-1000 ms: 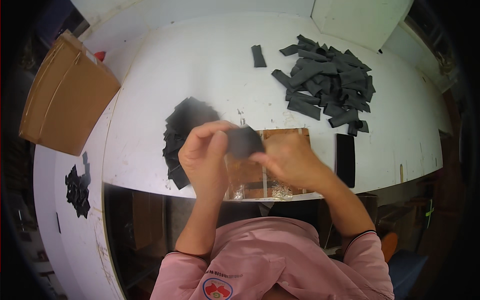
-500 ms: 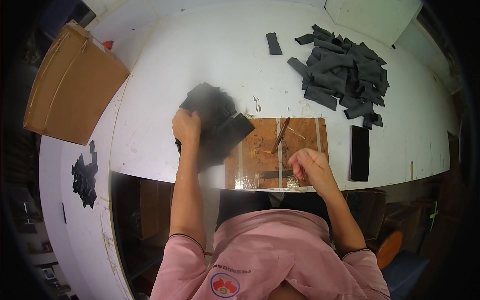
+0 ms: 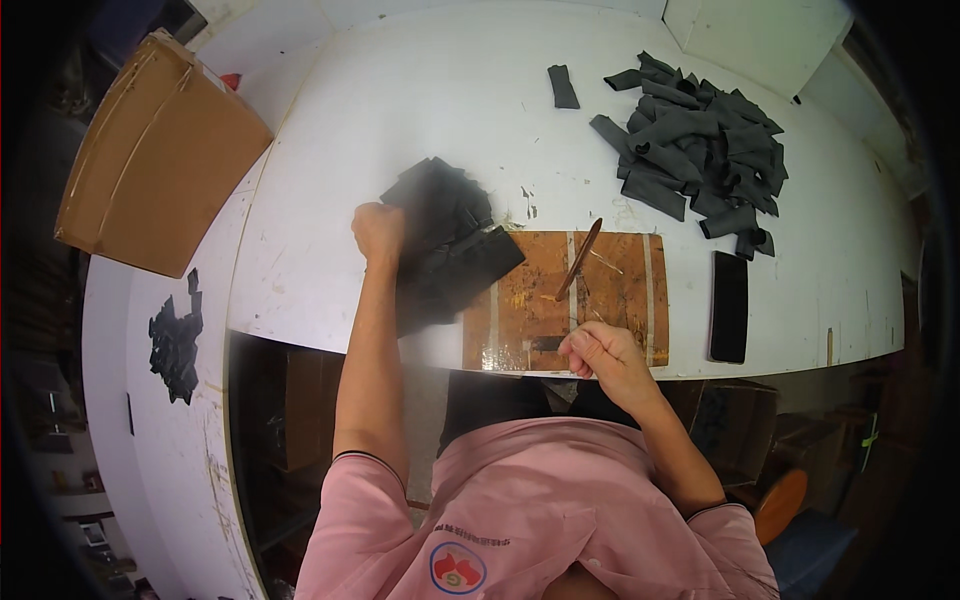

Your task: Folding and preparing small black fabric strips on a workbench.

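Observation:
My left hand (image 3: 380, 232) is at the left side of a heap of black flat pieces (image 3: 450, 215), its fingers curled; whether they grip a piece is hidden. My right hand (image 3: 608, 358) is over the near part of a brown board (image 3: 520, 290), thumb and fingers pinched together. Its fingertips meet the right end of a short dark strip (image 3: 547, 343) on the board; I cannot tell whether they grip it. A slim, pointed brown tool (image 3: 580, 260) lies slanted on the board, its top end past the far edge.
A large pile of dark grey fabric tubes (image 3: 700, 145) lies at the far right, with a single piece (image 3: 563, 87) apart from it. A black phone-like slab (image 3: 729, 307) rests right of the board. At left stand a cardboard box (image 3: 165, 155) and a small black heap (image 3: 176, 345).
My right hand has come nearer and a little left, down to the dark strip's right end. My left hand has shifted slightly up along the black heap. The whole view has shifted a little.

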Demonstrator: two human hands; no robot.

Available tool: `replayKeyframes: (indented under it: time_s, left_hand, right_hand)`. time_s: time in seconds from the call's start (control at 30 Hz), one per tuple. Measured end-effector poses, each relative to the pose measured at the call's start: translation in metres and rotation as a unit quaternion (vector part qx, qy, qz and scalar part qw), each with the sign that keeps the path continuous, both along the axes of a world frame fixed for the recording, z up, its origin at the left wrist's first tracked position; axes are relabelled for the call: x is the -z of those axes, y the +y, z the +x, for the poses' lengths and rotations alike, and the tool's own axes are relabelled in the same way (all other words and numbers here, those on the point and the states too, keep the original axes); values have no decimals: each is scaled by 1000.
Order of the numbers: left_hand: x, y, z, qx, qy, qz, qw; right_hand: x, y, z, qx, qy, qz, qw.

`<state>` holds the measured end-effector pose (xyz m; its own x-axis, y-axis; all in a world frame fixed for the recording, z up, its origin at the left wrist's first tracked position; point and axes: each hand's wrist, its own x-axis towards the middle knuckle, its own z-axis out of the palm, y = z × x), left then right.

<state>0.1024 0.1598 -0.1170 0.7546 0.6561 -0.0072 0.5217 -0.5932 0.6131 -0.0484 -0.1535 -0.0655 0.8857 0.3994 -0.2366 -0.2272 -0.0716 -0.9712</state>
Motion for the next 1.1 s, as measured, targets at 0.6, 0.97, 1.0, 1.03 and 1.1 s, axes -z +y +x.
replayKeyframes:
  time_s: [0.6,0.97,1.0,1.03,1.1]
  left_hand:
    - [12,17,17,-92,-311,-170,930]
    - [-70,-113,-147,-45,-149,-915,373]
    - [-63,-125,-157,-49,-118,-902,412]
    - [-56,-135,-164,-52,-87,-888,449]
    - [-53,-149,-175,-55,-86,-907,408]
  right_hand:
    - [2,8,-19,-11,-56,-103,993]
    - [-20,49,-8,67,-114,52,990]
    - [-20,54,-8,97,-161,76,979]
    - [-16,57,-6,104,-159,71,979]
    - [-8,56,-4,208,-219,86,950]
